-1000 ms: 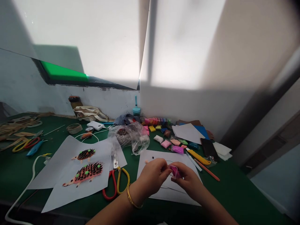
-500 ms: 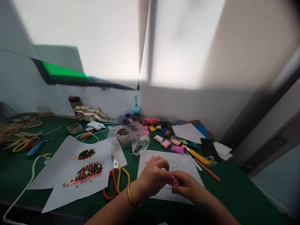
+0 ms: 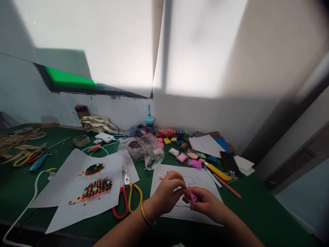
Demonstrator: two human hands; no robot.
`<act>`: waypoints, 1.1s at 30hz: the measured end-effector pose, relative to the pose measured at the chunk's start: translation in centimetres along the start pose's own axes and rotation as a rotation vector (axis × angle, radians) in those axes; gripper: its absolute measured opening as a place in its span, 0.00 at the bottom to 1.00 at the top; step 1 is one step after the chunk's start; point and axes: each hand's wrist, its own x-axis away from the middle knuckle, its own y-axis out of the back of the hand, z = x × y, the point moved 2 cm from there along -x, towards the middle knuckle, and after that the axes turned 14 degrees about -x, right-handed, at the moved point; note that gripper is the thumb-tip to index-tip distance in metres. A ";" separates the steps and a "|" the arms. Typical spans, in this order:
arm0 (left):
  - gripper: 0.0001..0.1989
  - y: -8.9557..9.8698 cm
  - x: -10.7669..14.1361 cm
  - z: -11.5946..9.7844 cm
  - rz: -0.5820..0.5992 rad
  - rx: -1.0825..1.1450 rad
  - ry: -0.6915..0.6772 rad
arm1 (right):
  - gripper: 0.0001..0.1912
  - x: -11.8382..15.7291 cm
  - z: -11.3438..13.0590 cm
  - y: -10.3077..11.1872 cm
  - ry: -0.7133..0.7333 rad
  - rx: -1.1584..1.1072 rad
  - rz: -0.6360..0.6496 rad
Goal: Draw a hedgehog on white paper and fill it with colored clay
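Note:
A small bright pink packet (image 3: 190,197) in clear wrapping is held between my two hands, over a white sheet with a line drawing (image 3: 167,168). My right hand (image 3: 205,202) is closed round its right side. My left hand (image 3: 168,192), with a gold bangle at the wrist, pinches at its upper left edge. Just behind the sheet lie a magenta packet (image 3: 195,163), a pink packet (image 3: 182,157) and a white packet (image 3: 174,152).
Red-and-yellow scissors (image 3: 127,199) lie left of my left hand. Further left, paper (image 3: 64,192) bears two hedgehog figures. A yellow cutter (image 3: 218,172), an orange stick (image 3: 227,186) and a black phone (image 3: 229,163) lie right. Crumpled plastic (image 3: 144,149) sits behind.
The pink packet shows more between my hands now. My left fingers have shifted and curled over its upper left edge, and my right hand has moved slightly.

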 end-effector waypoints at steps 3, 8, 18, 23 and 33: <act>0.05 0.0 -0.1 0.1 -0.058 0.155 0.055 | 0.25 0.1 0.0 0.0 -0.022 -0.054 -0.023; 0.09 -0.5 -0.1 0.8 -0.077 0.372 0.189 | 0.31 0.1 -0.5 0.2 -0.031 -0.104 -0.056; 0.16 -1.9 0.3 1.7 -0.039 0.951 0.528 | 0.27 0.2 -0.4 0.2 0.018 -0.119 -0.112; 0.19 -2.1 0.3 2.0 -0.019 1.092 0.628 | 0.28 0.0 -1.0 0.7 0.041 -0.124 -0.144; 0.17 -2.2 0.4 2.3 -0.016 1.133 0.626 | 0.29 -0.1 -1.7 0.9 0.032 -0.122 -0.181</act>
